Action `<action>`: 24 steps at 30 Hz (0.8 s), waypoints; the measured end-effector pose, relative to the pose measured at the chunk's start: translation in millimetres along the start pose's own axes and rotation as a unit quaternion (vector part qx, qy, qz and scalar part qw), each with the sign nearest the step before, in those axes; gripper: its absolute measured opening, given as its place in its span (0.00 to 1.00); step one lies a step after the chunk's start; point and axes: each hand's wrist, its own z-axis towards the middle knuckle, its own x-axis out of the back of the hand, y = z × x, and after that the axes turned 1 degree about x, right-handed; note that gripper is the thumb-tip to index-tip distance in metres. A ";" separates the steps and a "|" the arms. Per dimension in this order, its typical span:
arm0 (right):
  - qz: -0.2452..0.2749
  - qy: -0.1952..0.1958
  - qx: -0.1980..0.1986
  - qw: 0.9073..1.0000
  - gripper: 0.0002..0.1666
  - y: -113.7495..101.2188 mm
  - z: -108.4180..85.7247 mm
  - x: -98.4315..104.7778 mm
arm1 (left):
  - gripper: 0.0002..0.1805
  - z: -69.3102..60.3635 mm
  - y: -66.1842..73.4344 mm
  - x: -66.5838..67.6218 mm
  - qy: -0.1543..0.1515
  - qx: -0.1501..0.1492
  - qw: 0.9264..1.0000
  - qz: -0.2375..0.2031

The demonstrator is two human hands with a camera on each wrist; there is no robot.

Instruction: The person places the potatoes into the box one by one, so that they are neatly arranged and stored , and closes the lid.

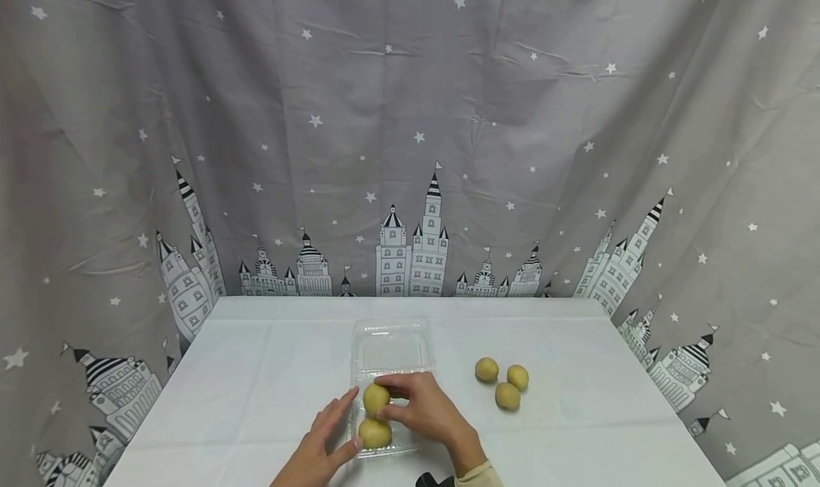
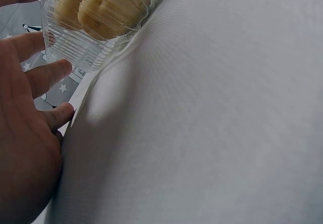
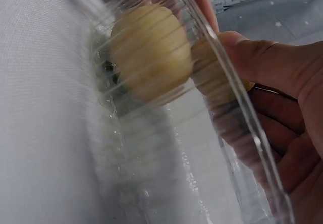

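Note:
A clear plastic clamshell box [image 1: 407, 438] lies on the table with its lid [image 1: 393, 349] folded back, away from me. Between thumb and fingers, my right hand [image 1: 426, 406] pinches a potato [image 1: 376, 399] over the box's left side; the right wrist view shows this potato [image 3: 212, 80] at the rim. Nearer to me, a second potato [image 1: 374, 433] sits inside the box, seen through the ribbed wall in the right wrist view. My left hand [image 1: 320, 444] is spread along the left side of the box, its fingers extended and holding nothing.
Three loose potatoes [image 1: 507, 396] form a small group right of the box. A white cloth [image 1: 256, 387] covers the table. Behind it hangs a grey curtain [image 1: 410, 102] printed with stars and castles.

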 end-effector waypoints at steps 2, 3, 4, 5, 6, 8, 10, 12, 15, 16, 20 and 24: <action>-0.004 0.001 0.000 1.000 0.28 -0.3 1.2 -1.1 | 0.43 0.2 0.3 0.1 0.002 -0.003 1.000 0.000; -0.005 0.000 -0.003 1.000 0.28 -0.3 1.9 -1.7 | 0.43 0.2 0.6 0.1 0.002 -0.003 1.000 0.000; -0.006 0.000 -0.005 1.000 0.28 -0.1 2.7 -2.5 | 0.43 0.2 0.7 0.1 0.003 -0.005 1.000 -0.001; -0.008 0.000 -0.008 1.000 0.28 0.1 3.5 -3.3 | 0.43 0.1 0.8 0.2 0.003 -0.005 1.000 -0.002; -0.007 0.000 -0.013 1.000 0.28 0.5 4.3 -4.2 | 0.43 0.0 0.6 0.1 0.003 -0.005 1.000 -0.003; -0.006 -0.002 -0.022 1.000 0.28 1.2 5.6 -6.2 | 0.43 -0.1 0.2 0.1 0.003 -0.005 1.000 -0.004; -0.010 -0.004 -0.024 1.000 0.28 2.1 6.4 -8.2 | 0.43 0.0 -0.5 0.0 0.002 -0.006 1.000 -0.004; -0.011 -0.003 -0.025 1.000 0.28 2.4 6.9 -9.8 | 0.43 0.3 -1.3 -0.3 0.002 -0.007 1.000 -0.003; -0.014 0.000 -0.020 1.000 0.28 2.6 7.3 -11.9 | 0.43 0.4 -2.2 -0.6 0.001 -0.005 1.000 -0.003; -0.013 0.002 -0.019 1.000 0.28 2.6 7.5 -12.5 | 0.43 0.5 -2.5 -0.6 0.000 -0.005 1.000 -0.003; -0.012 0.007 -0.017 1.000 0.27 3.1 8.7 -14.6 | 0.43 1.0 -2.9 -0.5 -0.001 -0.004 1.000 -0.005; -0.015 0.010 -0.019 1.000 0.26 3.7 10.1 -17.6 | 0.43 1.4 -2.0 -0.2 -0.008 0.004 1.000 -0.010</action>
